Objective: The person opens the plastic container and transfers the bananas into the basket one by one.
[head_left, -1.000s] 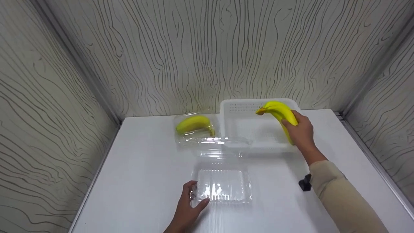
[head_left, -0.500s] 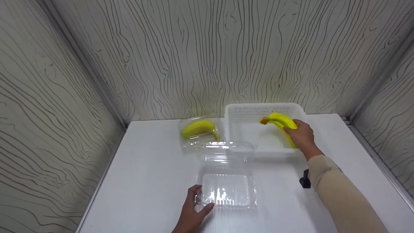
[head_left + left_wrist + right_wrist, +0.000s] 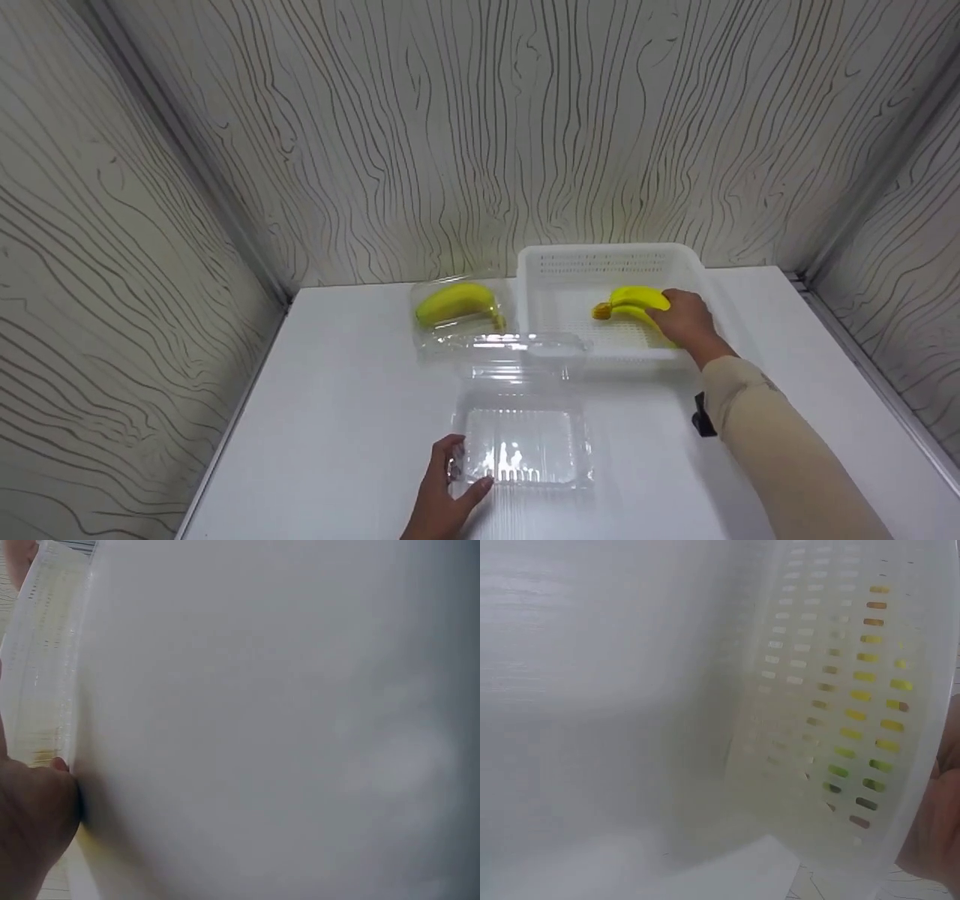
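My right hand [image 3: 686, 324] grips a small bunch of yellow bananas [image 3: 637, 298], stem pointing left, down inside the white plastic basket [image 3: 611, 250]. In the right wrist view the basket's slotted wall [image 3: 810, 697] covers most of the bananas, with yellow and green showing through the slots. Nearer the front, a clear plastic clamshell box [image 3: 529, 442] lies with its lid raised toward the back. My left hand [image 3: 441, 499] holds its near left corner, thumb on the front edge and fingers at the left side. The left wrist view shows the hand [image 3: 37, 810] at its edge.
Behind the clamshell's lid, left of the basket, a second clear box [image 3: 420, 341] holds a yellow banana [image 3: 456, 301]. Wood-patterned panels [image 3: 517, 135] enclose the white table [image 3: 337, 420] at the back and sides.
My right hand has lowered the bananas from above the basket down into it, and they now lie flatter. The left hand keeps its hold on the clamshell box.
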Action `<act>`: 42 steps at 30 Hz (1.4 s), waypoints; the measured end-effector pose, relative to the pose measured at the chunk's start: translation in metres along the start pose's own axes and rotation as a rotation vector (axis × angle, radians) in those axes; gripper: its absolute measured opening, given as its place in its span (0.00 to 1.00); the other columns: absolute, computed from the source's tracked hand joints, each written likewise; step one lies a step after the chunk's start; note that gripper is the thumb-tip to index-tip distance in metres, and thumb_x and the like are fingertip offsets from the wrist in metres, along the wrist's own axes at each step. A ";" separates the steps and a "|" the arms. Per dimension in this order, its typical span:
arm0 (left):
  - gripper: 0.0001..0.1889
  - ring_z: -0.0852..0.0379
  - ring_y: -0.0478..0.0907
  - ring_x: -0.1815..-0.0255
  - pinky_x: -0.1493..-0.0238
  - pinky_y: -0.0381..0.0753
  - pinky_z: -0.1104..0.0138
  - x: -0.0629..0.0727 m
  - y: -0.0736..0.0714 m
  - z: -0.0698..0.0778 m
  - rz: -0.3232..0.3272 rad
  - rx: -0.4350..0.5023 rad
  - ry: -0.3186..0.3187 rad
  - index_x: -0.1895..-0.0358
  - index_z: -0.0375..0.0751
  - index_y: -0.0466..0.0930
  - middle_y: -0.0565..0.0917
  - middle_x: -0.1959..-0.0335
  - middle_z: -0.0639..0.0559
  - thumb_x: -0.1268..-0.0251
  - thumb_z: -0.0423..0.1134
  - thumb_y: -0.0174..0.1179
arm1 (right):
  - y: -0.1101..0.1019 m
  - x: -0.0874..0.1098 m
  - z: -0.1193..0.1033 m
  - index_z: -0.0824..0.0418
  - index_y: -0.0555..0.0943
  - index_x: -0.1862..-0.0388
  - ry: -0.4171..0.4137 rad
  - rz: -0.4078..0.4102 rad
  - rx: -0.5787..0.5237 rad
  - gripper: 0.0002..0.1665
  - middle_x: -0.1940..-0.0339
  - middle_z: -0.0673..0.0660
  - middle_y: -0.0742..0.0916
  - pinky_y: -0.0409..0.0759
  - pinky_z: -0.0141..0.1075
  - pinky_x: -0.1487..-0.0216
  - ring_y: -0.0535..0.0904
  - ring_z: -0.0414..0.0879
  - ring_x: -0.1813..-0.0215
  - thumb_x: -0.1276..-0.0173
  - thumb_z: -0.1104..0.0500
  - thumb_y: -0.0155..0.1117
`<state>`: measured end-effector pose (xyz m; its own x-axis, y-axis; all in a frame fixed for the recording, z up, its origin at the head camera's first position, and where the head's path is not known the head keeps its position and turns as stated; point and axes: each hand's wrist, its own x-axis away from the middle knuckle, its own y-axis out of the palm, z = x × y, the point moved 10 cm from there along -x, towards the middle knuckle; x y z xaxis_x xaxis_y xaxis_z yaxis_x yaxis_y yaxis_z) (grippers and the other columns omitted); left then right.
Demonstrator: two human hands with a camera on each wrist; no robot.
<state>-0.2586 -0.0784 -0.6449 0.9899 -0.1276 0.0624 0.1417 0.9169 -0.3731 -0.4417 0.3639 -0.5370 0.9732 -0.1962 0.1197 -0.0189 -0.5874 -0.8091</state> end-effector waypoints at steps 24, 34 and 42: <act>0.40 0.42 0.63 0.26 0.34 0.69 0.43 0.000 -0.004 0.009 0.001 -0.096 0.030 0.29 0.57 0.54 0.64 0.27 0.49 0.41 0.60 0.64 | 0.017 -0.005 -0.003 0.64 0.50 0.22 0.016 -0.179 0.156 0.44 0.25 0.73 0.61 0.51 0.63 0.26 0.58 0.68 0.26 0.29 0.54 0.59; 0.39 0.47 0.62 0.25 0.31 0.69 0.48 -0.008 -0.011 0.016 0.012 -0.087 0.072 0.29 0.63 0.55 0.64 0.27 0.53 0.41 0.60 0.64 | 0.014 -0.004 -0.017 0.60 0.40 0.20 0.057 -0.281 0.161 0.42 0.22 0.71 0.54 0.47 0.63 0.24 0.56 0.64 0.25 0.24 0.54 0.47; 0.39 0.48 0.62 0.25 0.32 0.69 0.48 0.006 -0.006 0.010 0.000 -0.087 0.047 0.30 0.64 0.55 0.64 0.27 0.54 0.42 0.61 0.64 | 0.023 0.011 -0.013 0.62 0.36 0.21 0.083 -0.323 0.165 0.40 0.21 0.72 0.48 0.41 0.62 0.23 0.44 0.66 0.20 0.26 0.61 0.38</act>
<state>-0.2537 -0.0808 -0.6331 0.9889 -0.1472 0.0196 0.1401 0.8808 -0.4523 -0.4344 0.3379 -0.5467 0.9012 -0.0882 0.4244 0.3297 -0.4964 -0.8031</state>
